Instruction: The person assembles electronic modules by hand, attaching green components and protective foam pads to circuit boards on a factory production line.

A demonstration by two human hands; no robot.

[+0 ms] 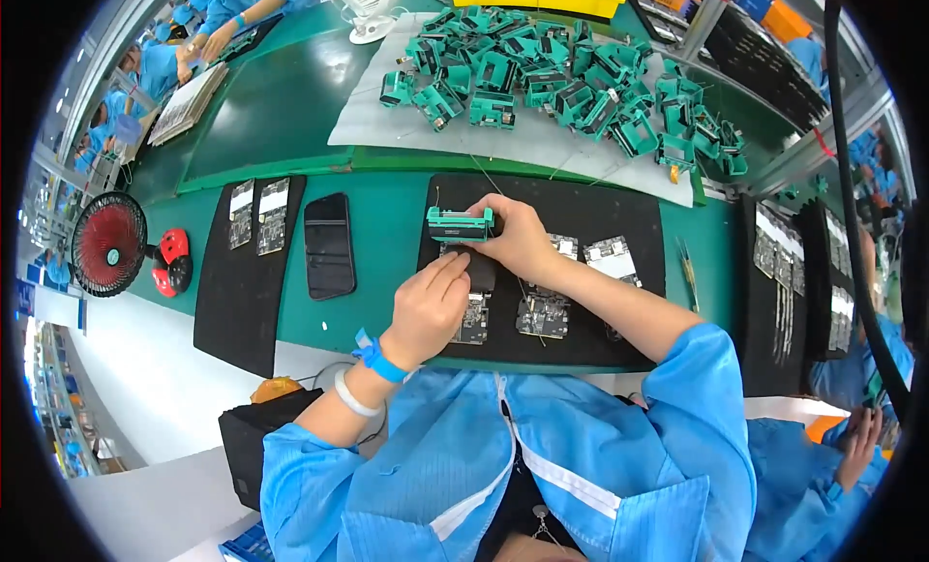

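My right hand (518, 238) is closed on one end of a green plastic bracket (459, 223) with a dark middle, held over the black mat (624, 354). My left hand (433, 303) is closed just below it, its fingertips pressed together at a dark flat piece (478, 270). Whether the fingers grip that piece is hidden. Under and beside my hands lie circuit boards: one board (472, 322) by my left fingers, another board (544, 315) beneath my right wrist, and a board with a white label (612, 260) farther right.
Many green brackets (495, 73) are heaped on a white sheet (373, 117) at the back. Left lie a phone (330, 245), boards (273, 216) on a black mat, and a fan (108, 243). Tweezers (687, 273) and more boards (777, 247) lie right. Co-workers sit on both sides.
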